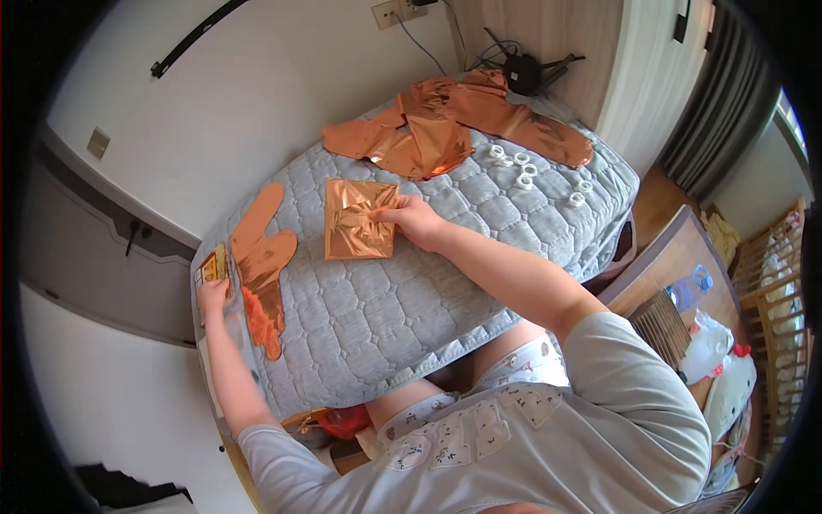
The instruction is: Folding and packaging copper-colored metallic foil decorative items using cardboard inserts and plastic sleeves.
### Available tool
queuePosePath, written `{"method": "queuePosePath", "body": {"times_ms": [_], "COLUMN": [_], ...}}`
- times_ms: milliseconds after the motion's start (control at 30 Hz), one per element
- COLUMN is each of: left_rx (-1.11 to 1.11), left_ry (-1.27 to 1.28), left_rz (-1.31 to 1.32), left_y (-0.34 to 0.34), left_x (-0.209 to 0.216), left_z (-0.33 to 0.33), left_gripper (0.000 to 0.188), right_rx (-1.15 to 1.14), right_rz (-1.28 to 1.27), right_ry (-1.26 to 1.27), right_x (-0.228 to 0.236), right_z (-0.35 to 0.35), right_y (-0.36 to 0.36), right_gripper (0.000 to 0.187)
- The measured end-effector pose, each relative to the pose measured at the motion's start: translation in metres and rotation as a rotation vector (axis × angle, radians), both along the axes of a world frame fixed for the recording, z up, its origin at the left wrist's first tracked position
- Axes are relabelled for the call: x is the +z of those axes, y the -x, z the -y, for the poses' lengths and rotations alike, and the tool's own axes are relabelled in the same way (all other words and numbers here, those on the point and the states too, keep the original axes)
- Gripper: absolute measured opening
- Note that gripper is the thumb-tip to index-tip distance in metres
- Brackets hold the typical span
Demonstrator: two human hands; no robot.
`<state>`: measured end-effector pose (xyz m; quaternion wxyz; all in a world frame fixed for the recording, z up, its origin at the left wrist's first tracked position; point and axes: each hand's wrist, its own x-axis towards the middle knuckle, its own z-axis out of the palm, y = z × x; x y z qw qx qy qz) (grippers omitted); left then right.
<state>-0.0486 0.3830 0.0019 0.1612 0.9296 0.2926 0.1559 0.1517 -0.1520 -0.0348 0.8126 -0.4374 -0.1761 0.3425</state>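
Note:
My right hand [413,221] pinches the edge of a folded square of shiny copper-coloured foil [351,227] just over the mattress [377,313]. At the left edge of the bed my left hand [214,295] is closed on a flat printed packet [213,264] with gold and white parts. Beside it lies a flat, uninflated copper foil balloon [264,240] with rounded lobes. A larger, crumpled copper foil balloon [419,141] spreads across the far end. To its right, several small white rings [524,171], like ribbon or tape rolls, lie loose on the mattress.
A black router [522,74] with antennas and cables stands in the far corner. On the right, a wooden table [659,257] holds a plastic bottle [689,287] and a white bag [709,338]. Beyond it are a wooden crib [775,291] and a dark curtain [711,111].

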Motion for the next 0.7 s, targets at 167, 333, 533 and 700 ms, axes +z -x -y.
{"method": "queuePosePath", "body": {"times_ms": [167,333,533,700], "left_rx": [0.242,-0.017,-0.266,-0.482], "left_ry": [-0.259,-0.062,1.027,0.810], "left_rz": [0.027,0.918,0.689,-0.078], "left_y": [-0.003,-0.022,-0.054,-0.047], "left_x": [0.028,0.084,0.041,0.010], "left_z": [0.032,0.176,0.298,0.345], "left_gripper": [0.037,0.034,0.015,0.029], "right_rx": [-0.004,-0.139,-0.862,-0.675], "right_rz": [-0.029,-0.067,-0.071,0.027], "right_ry": [-0.020,-0.103,-0.223,0.057], "right_x": [0.003,0.006,0.012,0.045], "right_z": [0.000,0.011,0.075,0.202], "right_y": [0.002,0.002,-0.030,-0.039], "right_gripper": [0.027,0.026,0.032,0.030]}}
